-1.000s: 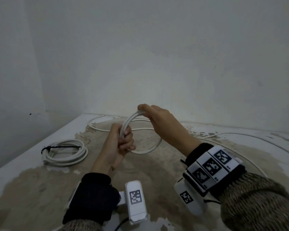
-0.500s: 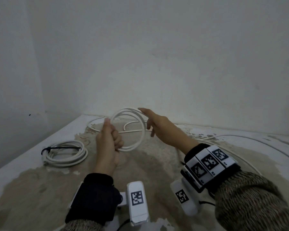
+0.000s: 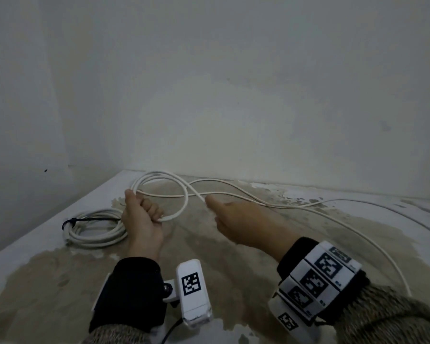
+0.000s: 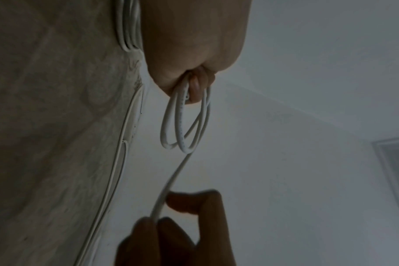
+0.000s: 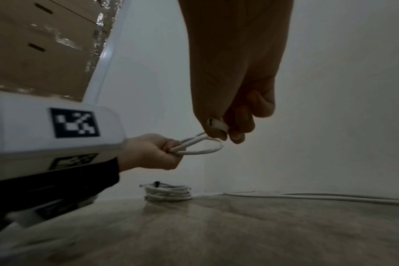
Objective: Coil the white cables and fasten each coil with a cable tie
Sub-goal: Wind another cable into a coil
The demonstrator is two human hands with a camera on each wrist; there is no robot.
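My left hand (image 3: 144, 214) grips a small coil of white cable (image 3: 181, 192) held above the stained surface; the loops (image 4: 182, 126) hang from its curled fingers in the left wrist view. My right hand (image 3: 236, 219) pinches the loose run of the same cable (image 5: 218, 125) just right of the coil. That free cable (image 3: 308, 204) trails right along the surface. A finished coil (image 3: 94, 227) bound with a black cable tie (image 3: 72, 220) lies to the left, also seen as a coil (image 5: 169, 193) in the right wrist view.
The work surface (image 3: 60, 294) is a white top with brown stains, set in a corner of two pale walls (image 3: 233, 95). Another white cable (image 3: 382, 204) runs along the far right. Cardboard boxes (image 5: 34, 45) show in the right wrist view.
My right hand has left the top of the loop and slid right along the cable to a new grip. The left hand with the coil has dropped lower and shifted left.
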